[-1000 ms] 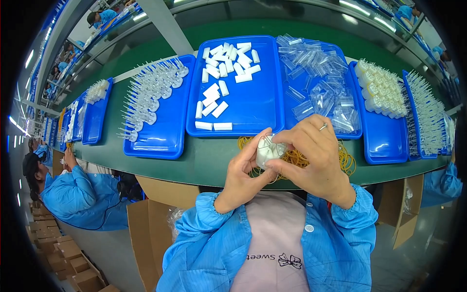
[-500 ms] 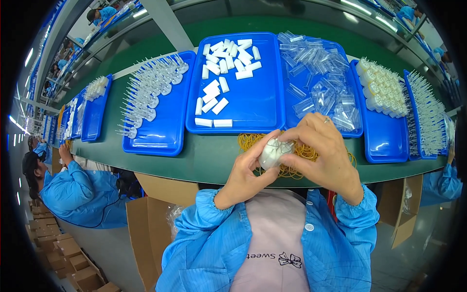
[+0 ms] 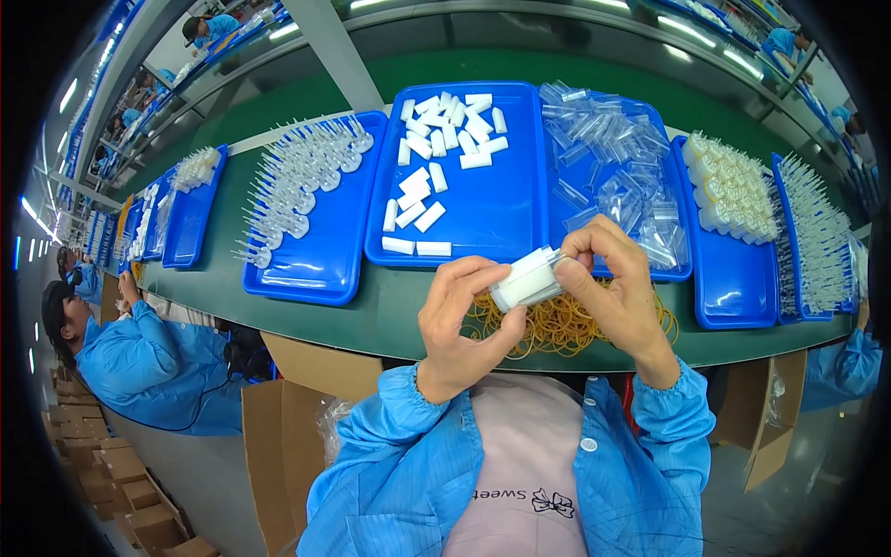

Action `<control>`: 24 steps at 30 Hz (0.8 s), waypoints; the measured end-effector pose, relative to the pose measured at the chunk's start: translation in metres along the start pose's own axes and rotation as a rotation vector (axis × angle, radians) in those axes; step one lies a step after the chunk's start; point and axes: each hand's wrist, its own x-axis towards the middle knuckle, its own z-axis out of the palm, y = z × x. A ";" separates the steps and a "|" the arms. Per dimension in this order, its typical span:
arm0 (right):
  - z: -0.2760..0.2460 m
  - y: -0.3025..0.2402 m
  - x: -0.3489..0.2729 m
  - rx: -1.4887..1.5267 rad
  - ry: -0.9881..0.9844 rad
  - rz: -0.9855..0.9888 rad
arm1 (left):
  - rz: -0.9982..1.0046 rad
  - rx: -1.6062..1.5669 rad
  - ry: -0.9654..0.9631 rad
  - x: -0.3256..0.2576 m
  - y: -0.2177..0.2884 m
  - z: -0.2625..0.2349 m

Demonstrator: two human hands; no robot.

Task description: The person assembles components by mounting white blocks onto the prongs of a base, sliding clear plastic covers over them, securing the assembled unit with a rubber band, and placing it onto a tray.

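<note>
Between my two hands is a clear plastic piece with a white block in it (image 3: 527, 281), tilted up to the right. My left hand (image 3: 461, 316) grips its left end between thumb and fingers. At its upper right end, the thumb and fingertips of my right hand (image 3: 614, 290) pinch the edge. Whether a separate small part is in the right fingertips I cannot make out. Just beneath lies a pile of yellow rubber bands (image 3: 548, 327) on the green table (image 3: 408, 316).
Beyond my hands, one blue tray (image 3: 464, 213) holds white blocks and another (image 3: 594, 265) holds clear plastic pieces. At left, a blue tray (image 3: 306, 278) carries white spiked parts; at right, one (image 3: 733, 297) bears white ring-shaped parts. An open cardboard box (image 3: 278, 446) stands below the table edge.
The held piece has turned from end-on to lengthwise, so the white block inside now shows. My left fingers have loosened, and my right fingers have shifted to its upper right end.
</note>
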 end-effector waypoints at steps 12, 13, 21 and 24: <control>0.021 0.007 -0.004 -0.085 0.217 -0.082 | -0.113 0.000 -0.014 0.020 0.002 -0.002; 0.021 0.009 -0.004 -0.082 0.222 -0.077 | -0.121 -0.007 -0.019 0.021 0.001 0.000; 0.019 0.010 -0.005 -0.071 0.243 -0.070 | -0.179 -0.113 -0.030 0.022 0.000 0.003; 0.017 0.013 -0.007 -0.085 0.255 -0.075 | -0.180 -0.116 -0.046 0.024 0.001 0.004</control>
